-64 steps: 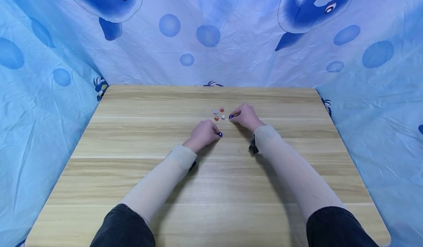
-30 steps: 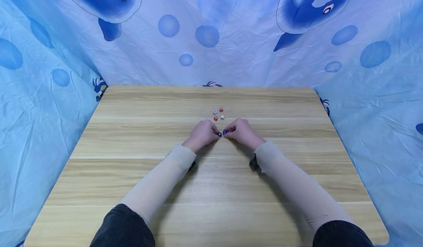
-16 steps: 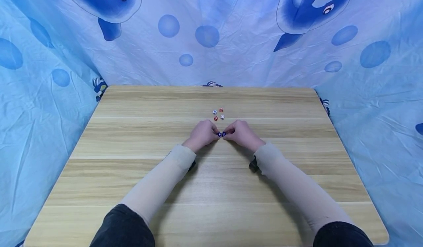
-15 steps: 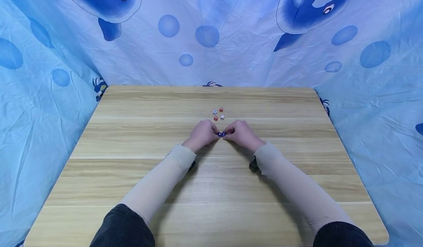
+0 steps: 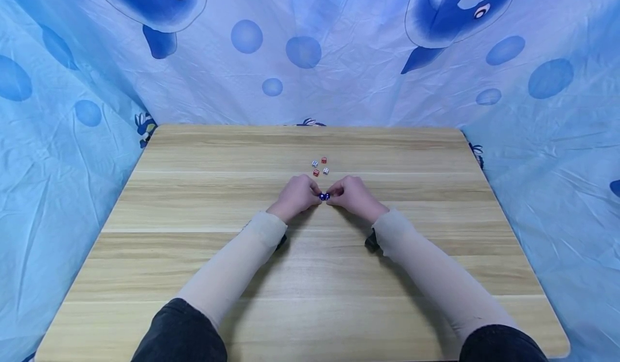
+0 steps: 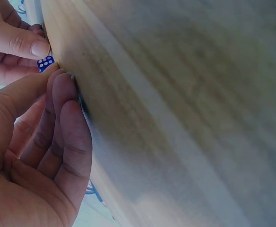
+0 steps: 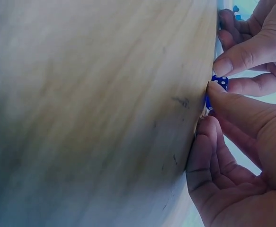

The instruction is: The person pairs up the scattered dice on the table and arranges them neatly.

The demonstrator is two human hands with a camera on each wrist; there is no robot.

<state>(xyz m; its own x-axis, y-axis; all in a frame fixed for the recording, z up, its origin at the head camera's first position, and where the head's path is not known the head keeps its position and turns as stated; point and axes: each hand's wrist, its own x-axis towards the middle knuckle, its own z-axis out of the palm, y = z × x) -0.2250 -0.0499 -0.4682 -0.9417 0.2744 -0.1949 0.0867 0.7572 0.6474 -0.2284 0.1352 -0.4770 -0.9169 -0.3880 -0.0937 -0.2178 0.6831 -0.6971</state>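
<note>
My left hand [image 5: 297, 194] pinches a blue die [image 5: 322, 196] between thumb and fingers, low over the wooden table. Facing it, my right hand [image 5: 356, 196] pinches a second blue die [image 5: 327, 196]. The two dice sit side by side with their faces right up against each other in the head view. White dots show on the left hand's die [image 7: 220, 82] in the right wrist view, while the right thumb covers much of the other. In the left wrist view, the right hand's die [image 6: 45, 63] peeks out beyond my left thumb.
Just behind the hands lie two red dice [image 5: 324, 160] and two white dice [image 5: 326, 171] in a loose cluster. The wooden table [image 5: 310, 286] reaches back to a blue curtain [image 5: 368, 93] printed with dolphins and bubbles.
My right hand has come toward me and to the left with its blue die, closing the gap to the left hand's die. The left hand has stayed in place.
</note>
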